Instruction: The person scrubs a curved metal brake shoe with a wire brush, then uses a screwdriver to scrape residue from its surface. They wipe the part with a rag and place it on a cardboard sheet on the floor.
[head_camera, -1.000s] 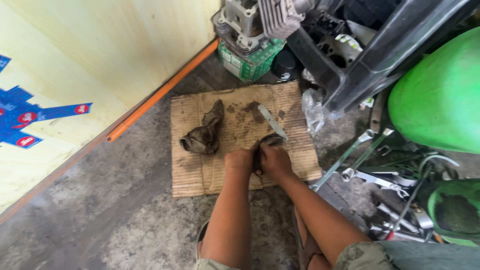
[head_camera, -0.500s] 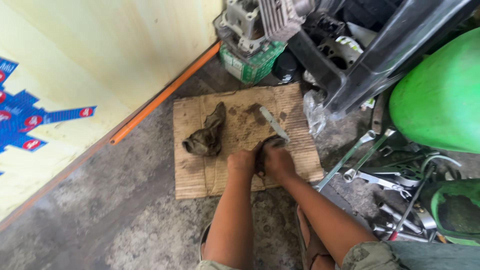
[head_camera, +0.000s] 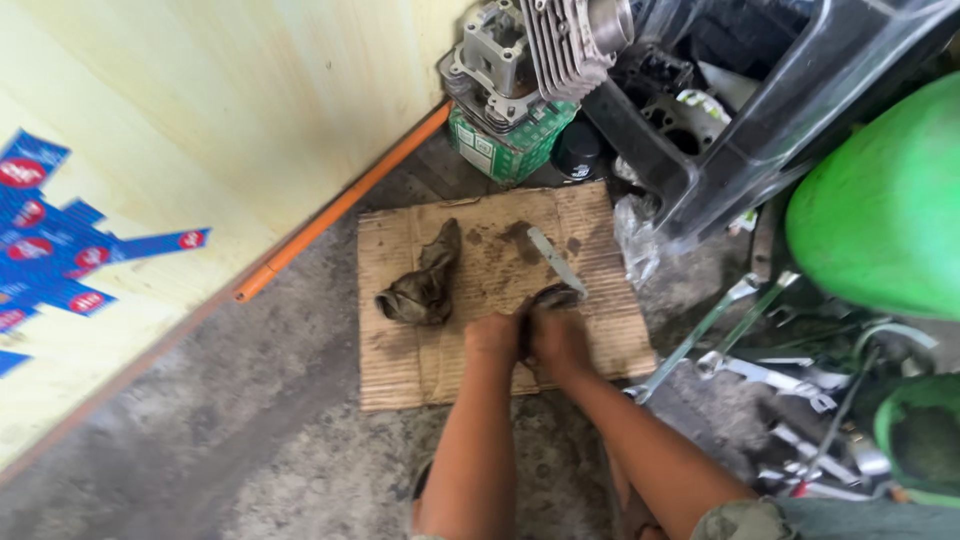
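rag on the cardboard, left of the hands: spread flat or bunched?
Bunched. The dark rag lies crumpled in a twisted heap on the cardboard sheet, apart from both hands.

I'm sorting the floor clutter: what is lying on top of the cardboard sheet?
On the cardboard sheet: a dirty rag, a flat metal blade, and both hands closed around a dark part, mostly covered.

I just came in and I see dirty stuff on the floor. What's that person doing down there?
A person is crouched over a piece of cardboard on the concrete floor. The left hand and right hand are pressed together around a small dark, greasy part, which is mostly hidden between them. A flat metal blade lies on the cardboard just beyond it, and a dirty rag sits to the left. Wrenches lie to the right, and an engine cylinder stands by the wall.
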